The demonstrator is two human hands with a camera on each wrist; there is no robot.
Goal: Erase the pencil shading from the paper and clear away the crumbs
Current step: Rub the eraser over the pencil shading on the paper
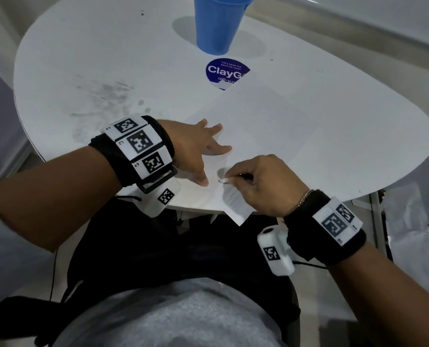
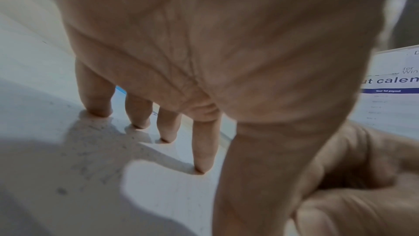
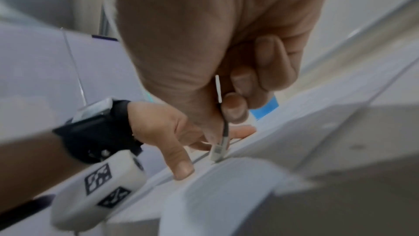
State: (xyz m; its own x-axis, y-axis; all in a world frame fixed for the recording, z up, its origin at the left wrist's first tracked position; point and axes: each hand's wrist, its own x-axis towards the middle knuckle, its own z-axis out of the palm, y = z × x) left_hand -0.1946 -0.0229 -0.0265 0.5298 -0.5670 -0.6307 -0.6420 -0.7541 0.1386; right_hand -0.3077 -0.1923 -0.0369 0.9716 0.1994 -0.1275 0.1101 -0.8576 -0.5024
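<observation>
Flat on the paper (image 1: 258, 126), left hand (image 1: 195, 149), fingers (image 2: 202, 150) straight and spread, tips pressing the sheet near the close edge of the white table (image 1: 83, 71). Just beside its thumb, right hand (image 1: 261, 184), fingers curled round a thin pencil-like tool (image 3: 223, 128), its pale end (image 3: 216, 152) touching the sheet; probably an eraser tip, though blurred in the right wrist view. Paper lying across the table middle, one printed corner hanging over the near edge. No shading or crumbs clear enough to make out. Grey smudges (image 1: 108, 96) on the tabletop to the left. Farther back, a blue cup (image 1: 218, 23) and a round blue sticker (image 1: 227, 71), partly under the sheet's far corner.
</observation>
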